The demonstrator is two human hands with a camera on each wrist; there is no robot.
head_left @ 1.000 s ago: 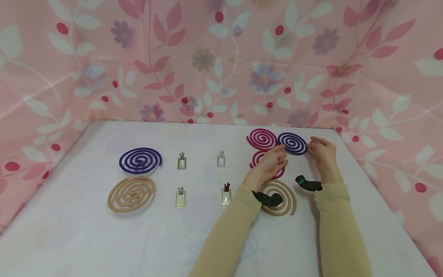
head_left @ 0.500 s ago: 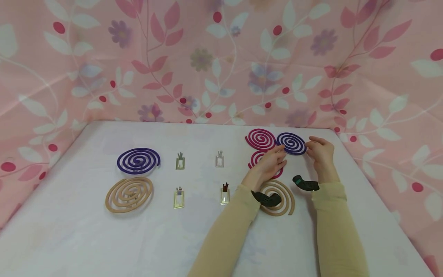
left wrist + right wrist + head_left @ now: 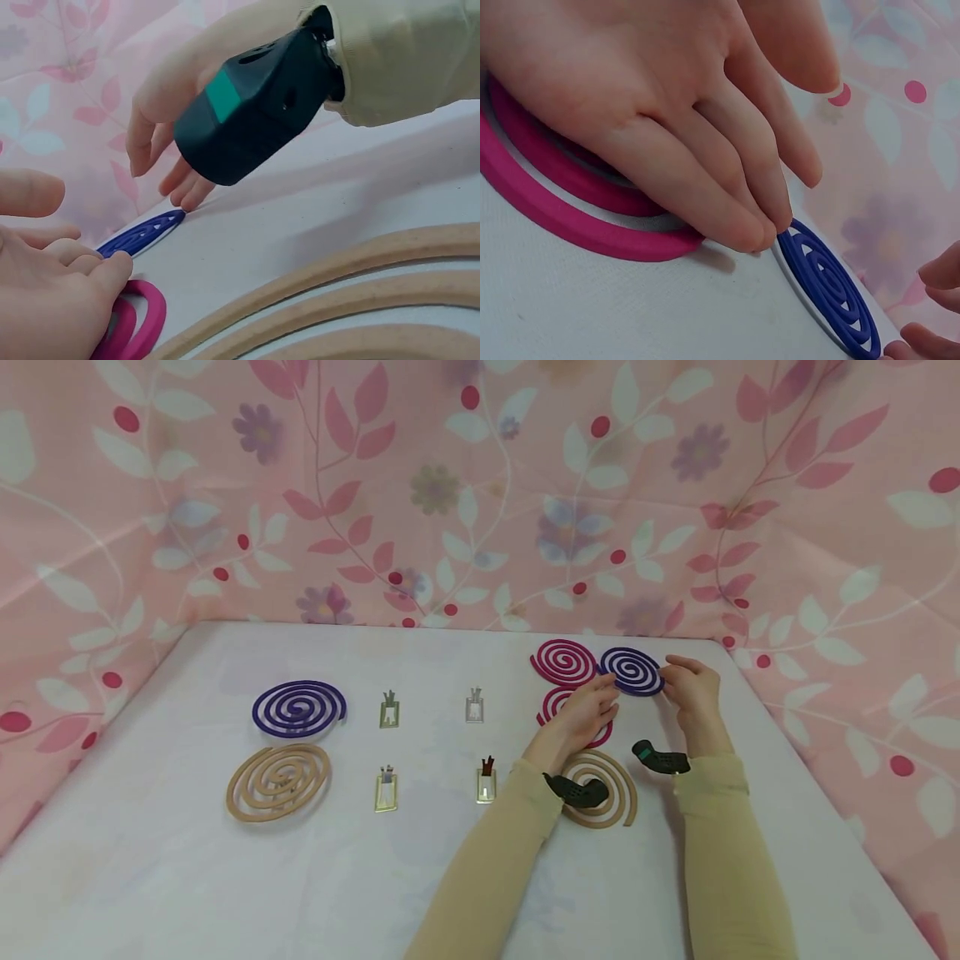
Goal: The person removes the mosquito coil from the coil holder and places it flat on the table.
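A flat purple-blue mosquito coil [image 3: 632, 672] lies at the back right of the table, between my two hands. My left hand [image 3: 581, 720] reaches over a pink coil [image 3: 154, 319], its relaxed fingertips at the near left edge of the purple-blue one [image 3: 142, 234]. My right hand [image 3: 694, 697] is on the opposite side, loosely bent fingertips touching the coil's right rim. No finger curls around it in either wrist view. Another pink coil [image 3: 564, 662] sits directly left of the purple-blue one, edges meeting. Under my left wrist is a tan coil [image 3: 628, 777], partly covered.
On the left, a second purple-blue coil [image 3: 300, 709] and a second tan coil [image 3: 279, 782] are raised off the cloth. Several small metal coil stands [image 3: 389, 713] lie mid-table. A pink floral curtain [image 3: 435, 543] closes off the back and sides of the white table [image 3: 315, 893].
The head view shifts very slightly, moving everything a little left in the picture. Both hands keep their places at the purple-blue coil, which stays where it was.
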